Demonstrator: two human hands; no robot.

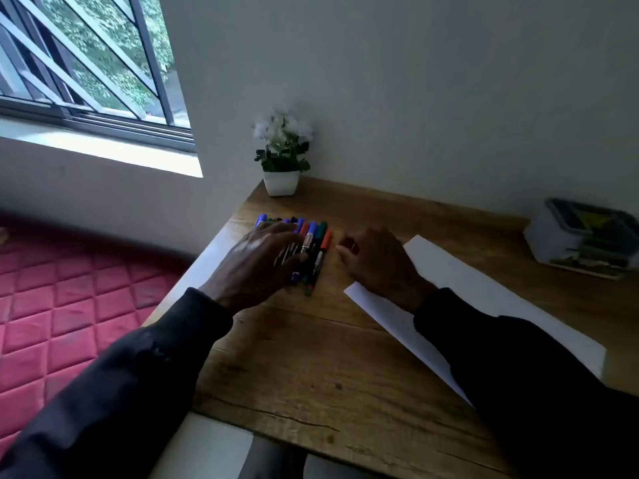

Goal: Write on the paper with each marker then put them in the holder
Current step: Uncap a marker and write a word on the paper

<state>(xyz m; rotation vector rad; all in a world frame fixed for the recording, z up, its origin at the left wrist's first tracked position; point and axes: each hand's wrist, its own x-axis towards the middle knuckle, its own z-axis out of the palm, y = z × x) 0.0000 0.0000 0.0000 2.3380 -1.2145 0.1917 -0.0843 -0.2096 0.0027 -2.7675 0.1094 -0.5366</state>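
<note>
Several markers [316,248] with blue, red and green caps lie side by side near the left edge of the wooden desk [311,357]. My left hand [257,262] lies flat over the left part of the row, fingers spread, hiding some markers. My right hand [375,262] rests just right of the row with its fingers curled, a small gap from the outermost red-capped marker [324,245]; nothing shows in it. A white sheet of paper [484,305] lies at an angle under my right wrist. The grey holder [584,236] stands at the far right of the desk.
A small white pot with white flowers [281,157] stands in the desk's back left corner against the wall. Left of the desk is a red quilted mattress [69,305] below a barred window [86,63]. The desk's near edge meets a white surface [207,444].
</note>
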